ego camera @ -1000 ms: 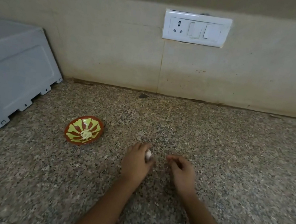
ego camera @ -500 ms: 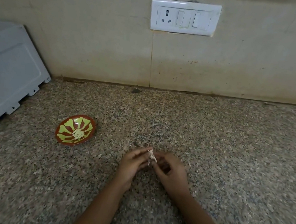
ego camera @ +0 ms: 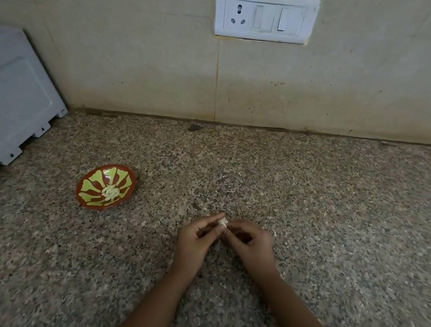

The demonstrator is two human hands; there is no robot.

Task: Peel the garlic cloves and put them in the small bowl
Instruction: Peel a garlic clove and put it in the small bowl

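Left hand and right hand meet fingertip to fingertip low in the middle of the view, just above the counter. Both pinch one garlic clove; the other fingers are curled in. Only a small whitish bit of the clove shows between the tips, the rest is hidden by fingers. Cannot tell how much skin is on it. Both forearms run out of the bottom edge and are cut off.

Small bowl sits on the counter, left of the hands and a bit further back, well apart from them. It is red-brown with yellow-green petal shapes and looks tilted toward the camera. A pale heap of peeled cloves lies in its centre; the count is unclear.

A small pale fleck lies on the speckled counter near the left fingertips, too small to identify. A grey appliance at far left is cut off by the edge. On the tiled wall behind is a white switch plate with a socket and two switches.
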